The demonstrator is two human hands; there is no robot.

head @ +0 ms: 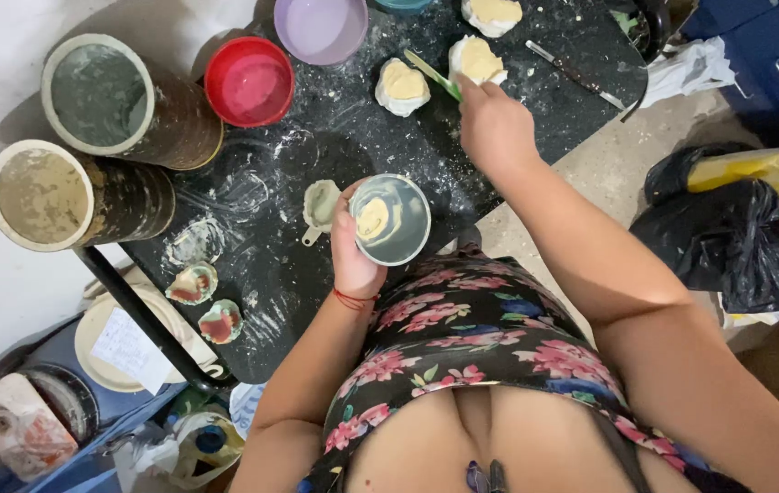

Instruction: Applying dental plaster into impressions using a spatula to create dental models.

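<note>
Over the dark table point(316, 137), left hand point(350, 256) holds a cup point(392, 219), right hand point(492, 123) a green stick point(432, 73).

Left hand point(353, 251) grips small grey bowl point(392, 219) holding pale yellow paste. Right hand point(494, 123) holds green spatula point(432, 73) against a white mould point(478, 60) filled with yellow. Black worktop point(334, 137), dusty; red tub point(249, 80), lilac tub point(321, 27), two large cylinders point(115, 100) at left.

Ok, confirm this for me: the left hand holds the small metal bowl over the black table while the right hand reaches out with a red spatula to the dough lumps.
Not quite: the spatula is green, not red, as the head view shows. The rest stands: the left hand holds the small metal bowl over the black table, and the right hand reaches to the dough lumps.
</note>
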